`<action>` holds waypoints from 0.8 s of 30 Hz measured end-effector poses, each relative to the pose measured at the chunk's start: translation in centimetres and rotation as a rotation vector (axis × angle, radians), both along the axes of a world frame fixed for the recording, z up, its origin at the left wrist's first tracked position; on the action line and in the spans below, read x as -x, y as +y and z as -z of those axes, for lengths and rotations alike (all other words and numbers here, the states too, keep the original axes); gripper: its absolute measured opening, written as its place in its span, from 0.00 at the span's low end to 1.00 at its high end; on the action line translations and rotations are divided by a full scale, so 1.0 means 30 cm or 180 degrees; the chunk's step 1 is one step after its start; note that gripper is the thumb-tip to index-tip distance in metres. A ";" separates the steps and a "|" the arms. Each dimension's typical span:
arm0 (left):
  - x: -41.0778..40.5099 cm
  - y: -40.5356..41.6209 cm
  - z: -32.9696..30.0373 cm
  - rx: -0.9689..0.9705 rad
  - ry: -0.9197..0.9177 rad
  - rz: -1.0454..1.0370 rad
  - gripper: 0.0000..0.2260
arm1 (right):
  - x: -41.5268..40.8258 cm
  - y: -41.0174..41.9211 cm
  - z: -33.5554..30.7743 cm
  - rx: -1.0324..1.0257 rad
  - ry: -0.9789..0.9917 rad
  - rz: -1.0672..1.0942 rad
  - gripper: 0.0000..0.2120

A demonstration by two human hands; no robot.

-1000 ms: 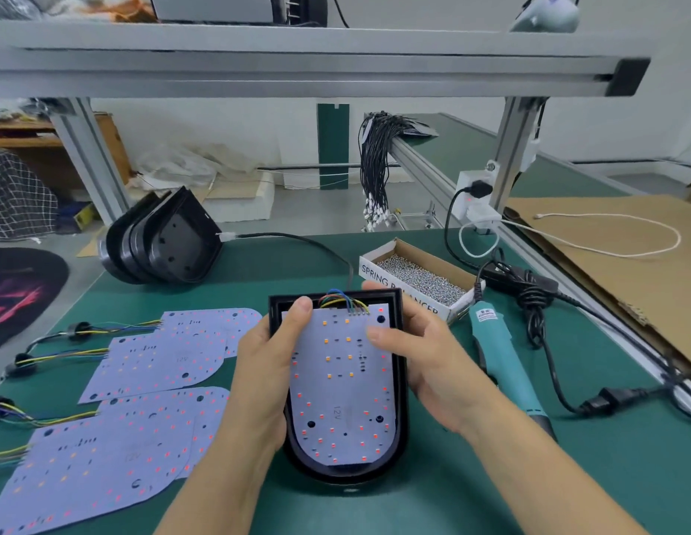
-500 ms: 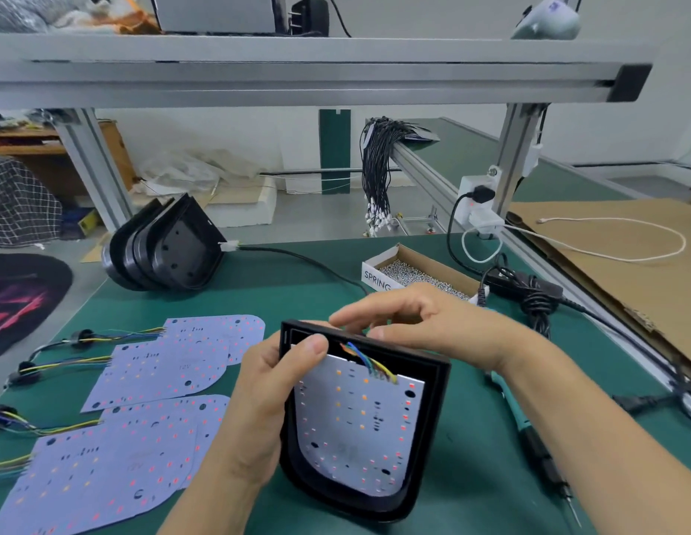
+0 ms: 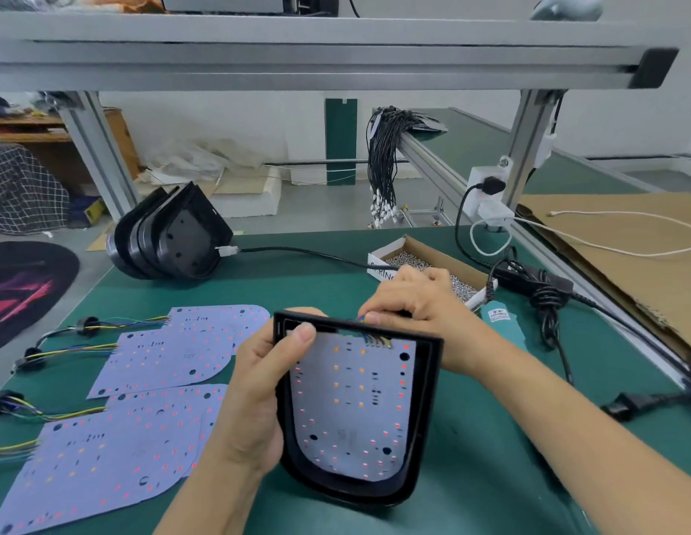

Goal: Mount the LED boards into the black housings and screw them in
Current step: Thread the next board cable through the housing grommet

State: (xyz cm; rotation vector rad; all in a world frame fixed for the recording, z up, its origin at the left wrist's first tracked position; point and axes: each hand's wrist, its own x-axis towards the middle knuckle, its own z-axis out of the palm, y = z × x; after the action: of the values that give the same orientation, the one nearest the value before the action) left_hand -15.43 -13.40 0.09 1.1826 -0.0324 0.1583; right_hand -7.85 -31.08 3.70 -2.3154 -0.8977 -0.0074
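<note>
My left hand (image 3: 255,388) grips the left rim of a black housing (image 3: 425,418), tilted up off the green table, thumb hooked over its top corner. A white LED board (image 3: 351,403) lies inside the housing. My right hand (image 3: 417,307) reaches behind the housing's top edge and pinches the board's coloured wires (image 3: 374,339) there. Several loose LED boards (image 3: 162,357) with wire tails lie flat on the table to the left. A stack of empty black housings (image 3: 174,237) stands at the back left.
A cardboard box of screws (image 3: 432,264) sits behind my right hand. A teal electric screwdriver (image 3: 504,326) lies to the right, its cord and power adapter (image 3: 529,279) beyond. An aluminium frame (image 3: 297,59) spans overhead. Cardboard (image 3: 625,241) covers the bench at right.
The housing went from lying flat to tilted up. My right hand left the board's face, moved over the top edge and took hold of the wires.
</note>
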 end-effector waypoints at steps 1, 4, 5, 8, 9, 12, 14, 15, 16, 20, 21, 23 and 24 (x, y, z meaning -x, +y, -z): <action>-0.003 -0.001 -0.001 -0.0007 0.0032 -0.0017 0.15 | 0.003 0.008 0.010 -0.0032 -0.0048 0.0079 0.09; -0.016 -0.017 -0.005 -0.0180 0.0145 -0.0130 0.11 | -0.020 0.023 0.028 0.0444 -0.0108 0.0372 0.14; -0.018 -0.027 -0.008 -0.0166 0.0229 -0.0152 0.11 | -0.028 0.024 0.033 0.0742 -0.0014 0.0471 0.16; -0.019 -0.046 -0.012 -0.0145 0.0384 -0.0286 0.11 | -0.030 0.006 0.054 0.0074 0.0768 0.0347 0.19; -0.020 -0.047 -0.013 -0.0147 0.0422 -0.0363 0.10 | -0.019 -0.007 0.065 -0.0584 0.1017 0.0337 0.18; -0.026 -0.040 -0.018 -0.0053 0.0553 -0.0482 0.12 | 0.038 -0.060 0.110 -0.1938 0.1337 0.0555 0.13; -0.028 -0.036 -0.020 -0.0078 0.0575 -0.0445 0.12 | 0.084 -0.067 0.135 -0.2397 0.1545 0.0508 0.12; -0.027 -0.036 -0.022 -0.0074 0.0564 -0.0359 0.12 | 0.105 -0.060 0.141 -0.2529 0.1646 0.0418 0.14; -0.024 -0.037 -0.022 -0.0041 0.0536 -0.0226 0.13 | 0.126 -0.048 0.147 -0.2635 0.1720 0.0382 0.14; -0.006 -0.062 -0.018 -0.0075 0.0389 -0.0171 0.10 | 0.172 0.014 0.162 -0.3182 0.1778 0.0795 0.07; -0.003 -0.070 -0.016 -0.0138 0.0357 -0.0342 0.07 | 0.178 0.027 0.161 -0.3294 0.1871 0.0826 0.07; 0.003 -0.081 -0.014 -0.0224 0.0278 -0.0669 0.05 | 0.187 0.047 0.156 -0.3461 0.2033 0.0796 0.08; 0.006 -0.084 -0.015 -0.0239 0.0252 -0.0785 0.04 | 0.192 0.055 0.151 -0.3508 0.2054 0.0781 0.09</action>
State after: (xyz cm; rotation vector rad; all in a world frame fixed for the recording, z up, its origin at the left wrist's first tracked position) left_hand -15.62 -15.92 0.53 1.2646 0.1791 0.3294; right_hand -13.60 -29.42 -0.84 -1.2307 -0.1559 0.1075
